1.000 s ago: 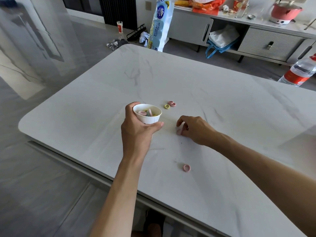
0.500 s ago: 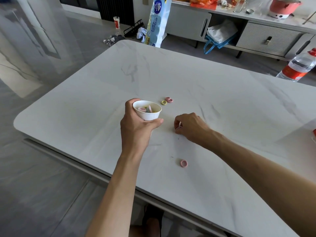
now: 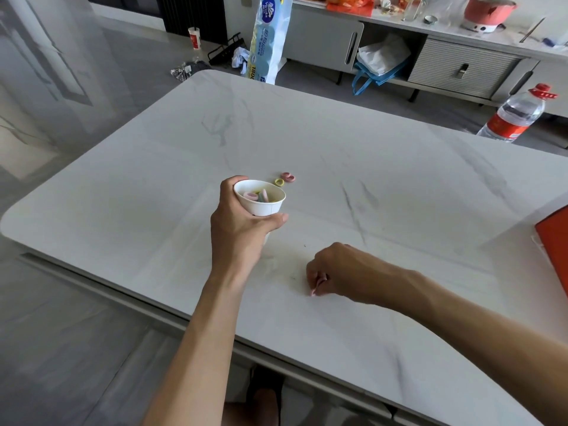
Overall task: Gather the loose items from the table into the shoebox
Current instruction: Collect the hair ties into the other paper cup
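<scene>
The left hand [image 3: 242, 232] still grips the white paper cup [image 3: 261, 206], fingers wrapped round its wall, with several hair ties inside. Just past the cup's far rim, the yellow hair tie [image 3: 278, 182] and 2 pink hair ties [image 3: 288, 177] lie on the worktop [image 3: 123, 195] as they did 0.5 s ago, touching one another. The right hand [image 3: 341, 272] has left its spot just right of the cup and come back toward the near edge, onto the place where the lone pink hair tie [image 3: 313, 292] lay. That tie now shows only as a pink sliver at the tips of the curled fingers [image 3: 318, 281], which close together on it; whether it is off the surface cannot be told. At the right edge a corner of an orange box [image 3: 554, 250] has come into view, well apart from both hands.
</scene>
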